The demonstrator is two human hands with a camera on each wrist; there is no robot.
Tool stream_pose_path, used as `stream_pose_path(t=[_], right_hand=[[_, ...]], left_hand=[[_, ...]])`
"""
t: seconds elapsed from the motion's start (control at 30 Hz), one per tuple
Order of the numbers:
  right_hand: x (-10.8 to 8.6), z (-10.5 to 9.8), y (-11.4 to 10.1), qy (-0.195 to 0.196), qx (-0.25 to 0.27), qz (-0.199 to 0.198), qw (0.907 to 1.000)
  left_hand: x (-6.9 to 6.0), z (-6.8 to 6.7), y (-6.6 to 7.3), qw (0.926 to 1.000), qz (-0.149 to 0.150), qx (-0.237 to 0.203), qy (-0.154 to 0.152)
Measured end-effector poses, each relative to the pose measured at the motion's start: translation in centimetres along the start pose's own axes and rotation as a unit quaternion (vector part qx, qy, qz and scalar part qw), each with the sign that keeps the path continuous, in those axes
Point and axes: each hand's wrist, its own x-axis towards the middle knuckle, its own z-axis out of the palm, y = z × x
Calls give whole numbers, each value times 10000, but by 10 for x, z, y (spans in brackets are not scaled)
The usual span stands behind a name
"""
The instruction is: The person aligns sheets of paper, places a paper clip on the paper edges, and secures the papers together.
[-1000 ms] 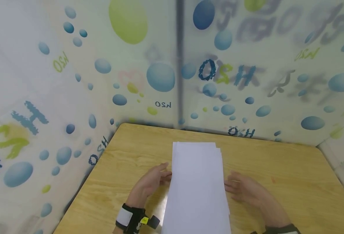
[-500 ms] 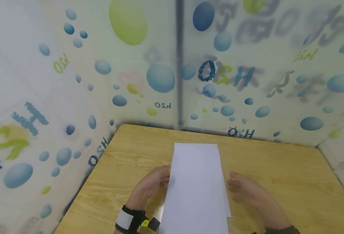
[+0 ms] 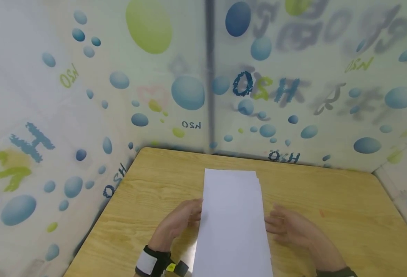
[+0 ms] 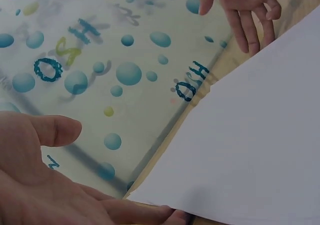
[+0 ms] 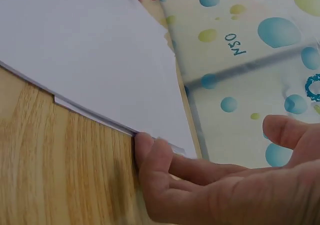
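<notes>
A stack of white paper [image 3: 232,223] lies lengthwise between my hands, its sheets slightly out of line along the right side. At its left edge, my left hand [image 3: 180,219] touches the sheets with relaxed fingertips, thumb lifted away in the left wrist view. My right hand [image 3: 289,225] is on the opposite side, its fingers loosely bent. In the right wrist view, the fingertips [image 5: 145,145] meet the paper's long edge, where a lower sheet sticks out a little. Neither thumb presses on the paper. The stack's near end runs out of the head view.
The wooden table [image 3: 328,200] carries the stack. Light wall panels [image 3: 175,61] with bubble prints and lettering close in the back and the sides. A black strap [image 3: 155,259] with a small device sits on the left wrist.
Half a second ago the right fingers stood off the stack and a sheet jutted out on the right. Now they touch the edge and that sheet juts out less. The left hand barely moved.
</notes>
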Motion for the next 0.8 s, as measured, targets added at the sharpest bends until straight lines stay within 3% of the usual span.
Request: stream_pose_path(t=[0.2,0.37,0.47,0.63,0.8], right_hand=[[1,5,0,362,-43,27,9993],[-1,11,-2,675,-22,13,9977],[-1,8,-1,549,95,-7,9984],[0,3,1,150,45,-34,9999],[2,4,2,207,67,52,9998]], left_hand=[[2,1,-1,10000,16,35,84],[-7,0,1,9997,63,148,197],[-10,-2,1,9994,85,184,282],[-5,-3,-1,9991,108,366,198],[2,2,-1,9985,98,523,143]])
